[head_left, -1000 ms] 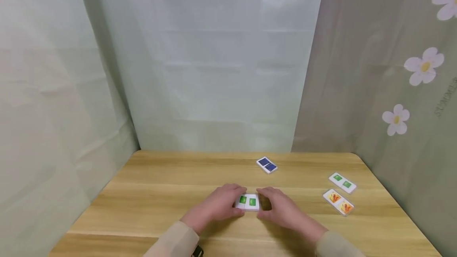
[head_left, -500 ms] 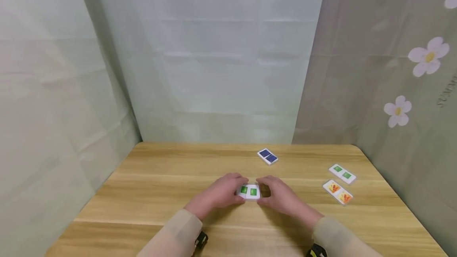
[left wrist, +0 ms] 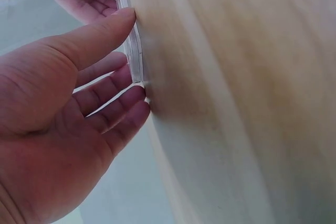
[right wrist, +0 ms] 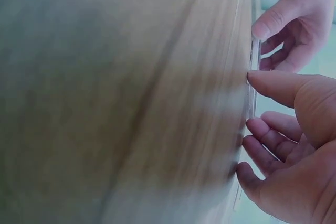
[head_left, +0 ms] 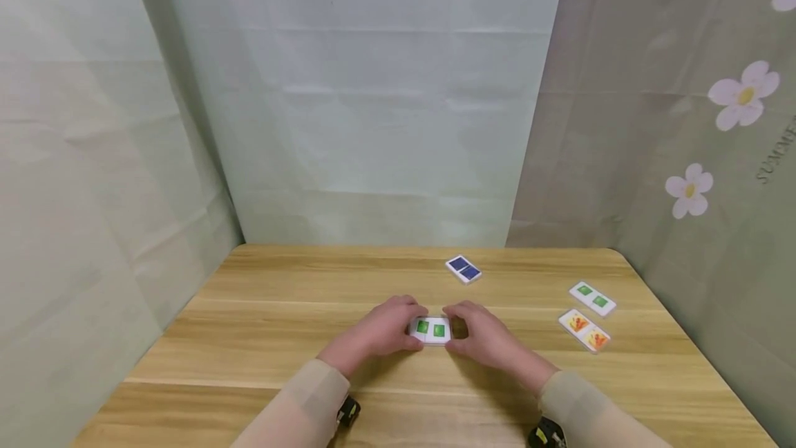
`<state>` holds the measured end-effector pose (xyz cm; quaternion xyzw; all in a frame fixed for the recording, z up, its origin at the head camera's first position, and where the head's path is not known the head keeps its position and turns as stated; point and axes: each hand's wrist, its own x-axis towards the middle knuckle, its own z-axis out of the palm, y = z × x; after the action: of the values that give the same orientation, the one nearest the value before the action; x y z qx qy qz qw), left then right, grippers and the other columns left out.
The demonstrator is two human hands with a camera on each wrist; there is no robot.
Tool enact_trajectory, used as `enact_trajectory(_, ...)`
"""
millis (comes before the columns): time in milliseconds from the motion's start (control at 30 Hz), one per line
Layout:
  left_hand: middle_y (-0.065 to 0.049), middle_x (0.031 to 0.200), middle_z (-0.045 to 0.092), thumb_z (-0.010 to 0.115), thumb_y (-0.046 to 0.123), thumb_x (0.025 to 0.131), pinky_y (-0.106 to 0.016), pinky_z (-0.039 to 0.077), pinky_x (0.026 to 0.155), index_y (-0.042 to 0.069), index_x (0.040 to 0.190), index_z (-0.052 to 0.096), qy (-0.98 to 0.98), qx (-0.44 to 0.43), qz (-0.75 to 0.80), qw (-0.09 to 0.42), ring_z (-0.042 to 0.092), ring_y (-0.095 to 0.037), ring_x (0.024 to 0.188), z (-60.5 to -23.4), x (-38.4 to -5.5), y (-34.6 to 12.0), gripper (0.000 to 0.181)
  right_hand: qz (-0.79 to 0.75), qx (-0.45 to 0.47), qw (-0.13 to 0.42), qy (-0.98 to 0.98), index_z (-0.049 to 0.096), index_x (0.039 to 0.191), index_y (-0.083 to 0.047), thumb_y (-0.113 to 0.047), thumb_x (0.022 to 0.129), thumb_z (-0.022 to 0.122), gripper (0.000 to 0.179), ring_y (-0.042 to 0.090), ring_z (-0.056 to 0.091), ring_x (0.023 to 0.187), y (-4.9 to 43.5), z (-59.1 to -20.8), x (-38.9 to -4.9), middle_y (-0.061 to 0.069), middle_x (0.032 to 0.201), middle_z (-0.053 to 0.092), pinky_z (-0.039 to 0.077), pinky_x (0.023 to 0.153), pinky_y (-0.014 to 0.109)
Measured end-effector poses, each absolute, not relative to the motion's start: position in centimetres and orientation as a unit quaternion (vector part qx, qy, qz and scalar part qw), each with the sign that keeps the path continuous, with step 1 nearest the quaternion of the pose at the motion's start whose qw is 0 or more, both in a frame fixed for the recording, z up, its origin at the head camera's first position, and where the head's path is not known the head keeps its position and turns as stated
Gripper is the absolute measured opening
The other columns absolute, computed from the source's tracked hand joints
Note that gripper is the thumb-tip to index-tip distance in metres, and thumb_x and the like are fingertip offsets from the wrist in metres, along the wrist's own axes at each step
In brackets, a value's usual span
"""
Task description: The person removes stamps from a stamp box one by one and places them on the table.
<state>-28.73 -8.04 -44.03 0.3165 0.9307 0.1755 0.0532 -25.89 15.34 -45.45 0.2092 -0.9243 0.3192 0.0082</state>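
A small stack of white cards [head_left: 431, 330], its top one bearing two green squares, lies flat on the wooden table between both hands. My left hand [head_left: 392, 325] grips its left end, thumb on the near edge and fingers at the far side. At the right end my right hand [head_left: 485, 335] pinches the stack's corners between thumb and index finger. In the left wrist view, the layered clear edge of the card stack [left wrist: 135, 59] shows beside the left hand [left wrist: 68, 93]. The right wrist view shows the right hand [right wrist: 299, 145] with its thumb against the near edge.
Toward the back lies a small stack of cards with dark blue squares [head_left: 463, 269]. To the right are a card with green squares [head_left: 593, 298] and a card with orange pictures [head_left: 584, 330]. Pale curtains [head_left: 385, 123] enclose the wooden table [head_left: 280, 310].
The head view has tilted slightly, so the table sits higher in it. Both hands stay at the ends of the card stack, with little visible movement.
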Motion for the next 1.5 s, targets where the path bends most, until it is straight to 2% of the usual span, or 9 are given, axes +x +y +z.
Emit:
enact_trajectory(333, -0.006, 0.127, 0.069, 0.092, 0.022, 0.094, -0.035, 0.055, 0.097, 0.005, 0.137, 0.075, 0.931, 0.316, 0.176, 0.057, 0.060, -0.016, 0.106, -43.92, -28.88, -7.75, 0.050, 0.332, 0.183, -0.012, -0.925, 0.072, 0.140, -0.002, -0.017, 0.084, 0.099, 0.064, 0.036, 0.059, 0.126, 15.67, -45.50, -26.17, 0.012, 0.134, 0.066, 0.051, 0.109, 0.059)
enact_trajectory(667, -0.006, 0.125, 0.068, 0.092, 0.022, 0.093, -0.033, 0.055, 0.095, 0.004, 0.137, 0.075, 0.929, 0.318, 0.177, 0.059, 0.059, -0.014, 0.104, -44.10, -29.04, -7.77, 0.050, 0.314, 0.190, -0.020, -0.930, 0.075, 0.135, -0.007, -0.025, 0.084, 0.099, 0.060, 0.027, 0.056, 0.117, 15.88, -45.26, -26.53, 0.006, 0.126, 0.064, 0.051, 0.099, 0.052)
enact_trajectory(1067, -0.004, 0.121, 0.069, 0.093, 0.023, 0.092, -0.032, 0.055, 0.094, 0.005, 0.134, 0.077, 0.932, 0.319, 0.166, 0.053, 0.059, -0.013, 0.102, -44.02, -29.45, -7.44, 0.049, 0.308, 0.201, -0.021, -0.930, 0.075, 0.135, -0.009, -0.028, 0.087, 0.097, 0.056, 0.027, 0.054, 0.117, 16.07, -45.26, -26.76, 0.005, 0.126, 0.063, 0.050, 0.098, 0.051)
enact_trajectory(1500, -0.007, 0.127, 0.072, 0.092, 0.025, 0.093, -0.034, 0.055, 0.097, 0.005, 0.135, 0.075, 0.932, 0.321, 0.162, 0.055, 0.063, -0.015, 0.106, -43.72, -29.31, -7.39, 0.049, 0.310, 0.207, -0.020, -0.928, 0.074, 0.134, -0.008, -0.027, 0.088, 0.096, 0.055, 0.028, 0.054, 0.118, 16.18, -45.41, -26.68, 0.006, 0.125, 0.063, 0.049, 0.099, 0.052)
